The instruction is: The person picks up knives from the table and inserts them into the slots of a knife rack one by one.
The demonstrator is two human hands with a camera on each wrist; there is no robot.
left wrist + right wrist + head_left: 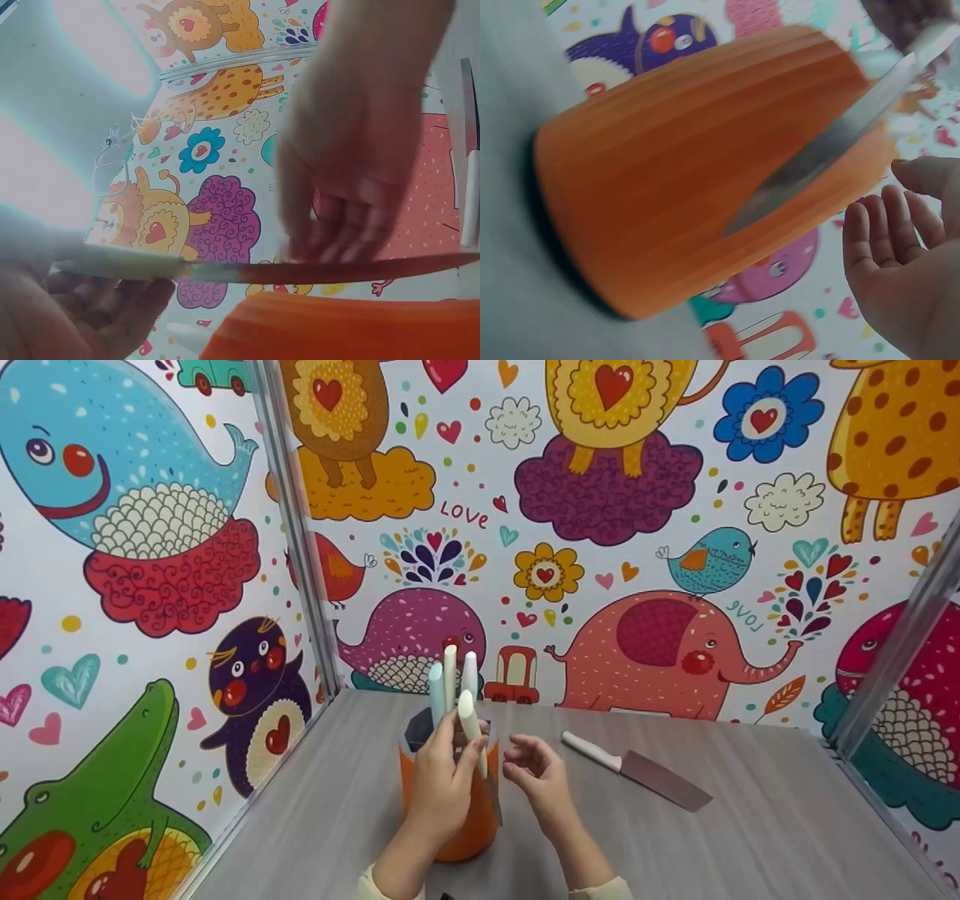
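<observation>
My left hand (441, 780) grips a kitchen knife (467, 712) by its cream handle, blade hanging down along the outside of an orange knife holder (466, 844). In the right wrist view the slim pointed blade (817, 161) crosses in front of the ribbed holder wall (667, 165). A light blue handle (436, 690) and two pale handles stick up from the holder's grey-rimmed top. Just right of the holder, my right hand (544, 780) holds nothing, its fingers loosely bent toward the knife.
A cleaver (664, 780) with a white handle lies flat on the grey wood-grain table (315, 817), to the right of my right hand. Panels printed with cartoon animals (652, 652) enclose the table at the back and sides, with metal posts (292, 525) at the corners.
</observation>
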